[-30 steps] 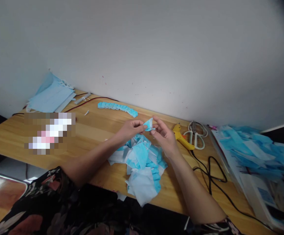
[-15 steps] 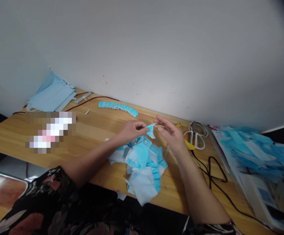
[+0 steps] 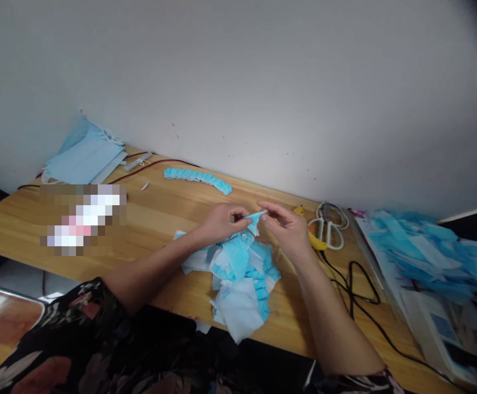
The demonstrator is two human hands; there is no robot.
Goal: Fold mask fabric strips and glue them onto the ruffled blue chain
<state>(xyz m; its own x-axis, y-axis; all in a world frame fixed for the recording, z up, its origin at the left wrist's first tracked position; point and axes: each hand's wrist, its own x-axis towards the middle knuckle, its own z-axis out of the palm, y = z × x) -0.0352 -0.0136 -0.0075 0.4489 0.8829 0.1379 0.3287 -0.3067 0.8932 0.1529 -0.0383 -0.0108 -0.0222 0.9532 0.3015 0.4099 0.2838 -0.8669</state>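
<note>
A small blue piece of mask fabric [image 3: 255, 220] is pinched between both my hands above the wooden table [image 3: 164, 213]. My left hand [image 3: 222, 221] grips its left end with closed fingers. My right hand [image 3: 289, 230] pinches its right end between thumb and forefinger. Just below my hands lies a heap of cut blue and white fabric pieces [image 3: 238, 273]. A curved strip of folded blue pieces [image 3: 199, 178] lies farther back near the wall.
A yellow glue gun [image 3: 310, 232] and white-handled scissors [image 3: 328, 225] lie right of my right hand, with a black cord [image 3: 357, 290] trailing forward. Blue masks are piled at the right [image 3: 423, 246] and stacked at the back left [image 3: 82, 158]. A blurred patch covers something at the left.
My right hand, which had opened away from the piece half a second ago, has closed on it again. Both hands have dropped slightly toward the heap.
</note>
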